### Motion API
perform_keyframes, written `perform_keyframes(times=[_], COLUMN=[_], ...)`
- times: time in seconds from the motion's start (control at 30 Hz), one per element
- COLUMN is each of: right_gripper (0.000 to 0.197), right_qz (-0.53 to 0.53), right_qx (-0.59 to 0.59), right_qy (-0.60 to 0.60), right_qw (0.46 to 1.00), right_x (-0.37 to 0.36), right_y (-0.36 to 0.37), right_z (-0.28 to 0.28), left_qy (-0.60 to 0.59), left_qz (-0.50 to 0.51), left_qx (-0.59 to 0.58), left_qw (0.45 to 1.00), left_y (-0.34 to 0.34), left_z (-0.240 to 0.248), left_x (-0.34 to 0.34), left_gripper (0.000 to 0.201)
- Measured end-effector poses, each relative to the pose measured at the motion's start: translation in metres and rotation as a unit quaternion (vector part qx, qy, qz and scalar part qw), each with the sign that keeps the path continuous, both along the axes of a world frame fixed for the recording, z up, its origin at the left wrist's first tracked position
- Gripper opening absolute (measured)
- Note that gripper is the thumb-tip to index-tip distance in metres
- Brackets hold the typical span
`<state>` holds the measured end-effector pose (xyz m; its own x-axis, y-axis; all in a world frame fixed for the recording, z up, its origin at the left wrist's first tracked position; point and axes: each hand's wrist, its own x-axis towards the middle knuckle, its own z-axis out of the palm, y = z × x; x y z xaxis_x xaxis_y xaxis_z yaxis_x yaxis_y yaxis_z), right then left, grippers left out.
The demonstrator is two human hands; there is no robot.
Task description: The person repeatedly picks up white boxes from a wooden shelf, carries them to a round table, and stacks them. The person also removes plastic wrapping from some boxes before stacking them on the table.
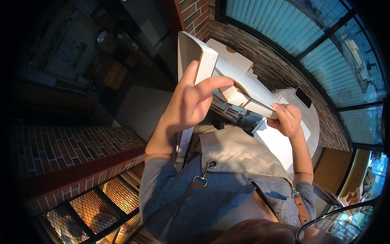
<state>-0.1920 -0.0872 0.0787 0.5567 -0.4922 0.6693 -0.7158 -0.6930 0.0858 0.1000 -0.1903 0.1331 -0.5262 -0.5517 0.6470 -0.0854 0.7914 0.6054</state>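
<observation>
A white cardboard box, partly folded, is held up in front of my chest. Its left side panel stands upright, while a flap bends inward along the near edge. My left hand is at the left end, with one finger along the upright panel and another stretched onto the bent flap; its remaining fingers are partly hidden. At the right end, my right hand pinches the box's corner between thumb and fingers. Below that hand lies a flat white board.
A grey rounded tabletop carries a black phone. More white cardboard is piled near the stone-clad wall, with flat pieces stacked under the box. Windows line the right; a brick ledge and mesh panels border the left.
</observation>
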Motion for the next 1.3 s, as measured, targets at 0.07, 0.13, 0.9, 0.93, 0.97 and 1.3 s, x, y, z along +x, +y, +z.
perform_keyframes(times=[0.07,0.13,0.9,0.93,0.97,1.3], right_gripper=[0.045,0.043,0.051,0.051,0.052,0.025], right_qz=[-0.004,-0.004,-0.106,-0.088,-0.069,-0.003], right_qx=[-0.014,-0.024,-0.033,-0.014,0.005,0.240], right_qy=[0.012,0.018,-0.221,-0.235,-0.249,-0.357], right_qw=[1.000,1.000,0.969,0.968,0.966,0.903], right_x=[0.000,0.002,0.092,0.096,0.100,0.115], right_y=[-0.001,-0.002,-0.038,-0.040,-0.043,-0.047], right_z=[0.000,0.000,-0.090,-0.098,-0.105,-0.086], left_qy=[0.024,0.042,0.017,0.005,-0.007,0.002], left_qz=[-0.007,-0.015,0.244,0.263,0.282,0.278], left_qx=[-0.005,0.003,0.035,0.027,0.019,0.082], left_qw=[1.000,0.999,0.969,0.965,0.959,0.957], left_y=[0.000,0.001,-0.014,-0.014,-0.014,-0.015], left_z=[-0.002,-0.003,-0.051,-0.049,-0.049,-0.091], left_x=[-0.002,-0.002,-0.020,-0.022,-0.024,-0.026], left_gripper=[0.047,0.045,0.033,0.033,0.032,0.025])
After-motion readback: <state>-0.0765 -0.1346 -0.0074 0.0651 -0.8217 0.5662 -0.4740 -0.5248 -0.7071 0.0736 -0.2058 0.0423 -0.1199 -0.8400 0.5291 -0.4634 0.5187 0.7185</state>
